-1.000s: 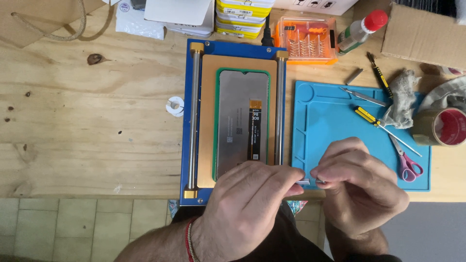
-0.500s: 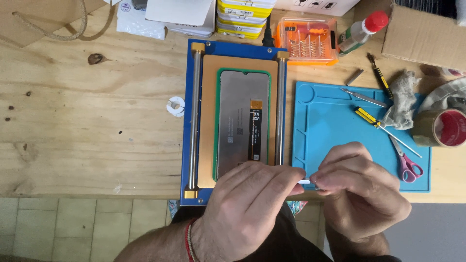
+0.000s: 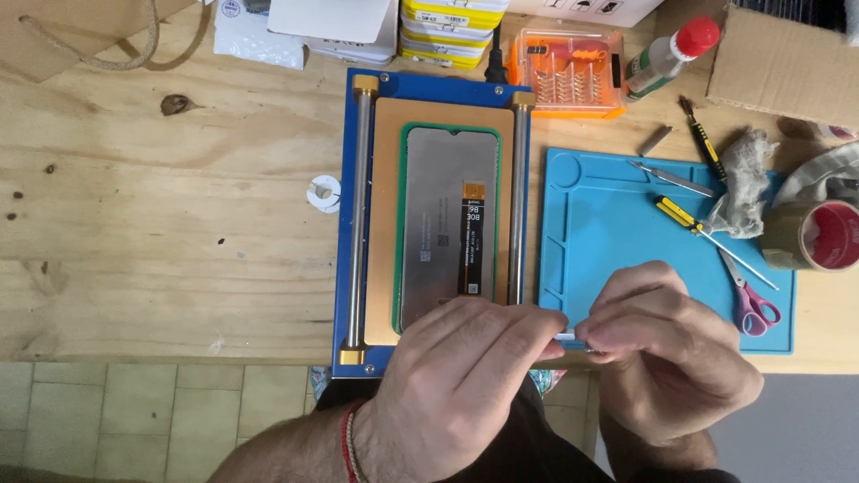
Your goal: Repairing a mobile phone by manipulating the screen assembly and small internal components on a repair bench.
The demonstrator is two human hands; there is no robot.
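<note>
— Wooden workbench point(image 3: 134, 224), seen from above: what occupies the two hands?

— Left hand point(image 3: 465, 376) and right hand point(image 3: 671, 358) meet at the near edge, fingertips pinched together on a small pale piece point(image 3: 569, 337), too small to identify, just beside the blue silicone mat point(image 3: 608, 215).

— And the work itself?

— A phone display point(image 3: 443, 224) lies back-up inside a green frame on the blue clamping plate point(image 3: 429, 89), its flex strip point(image 3: 472, 237) exposed. Judging from that, the panel is seated; whatever the pinched piece serves seems unfinished.

— Packages?

— Along the far edge: stacked yellow boxes point(image 3: 449, 22), an orange bit case point(image 3: 564, 76), a red-capped bottle point(image 3: 671, 54), a cardboard box point(image 3: 787, 63). Brown tape roll point(image 3: 819, 234) at right.
</note>
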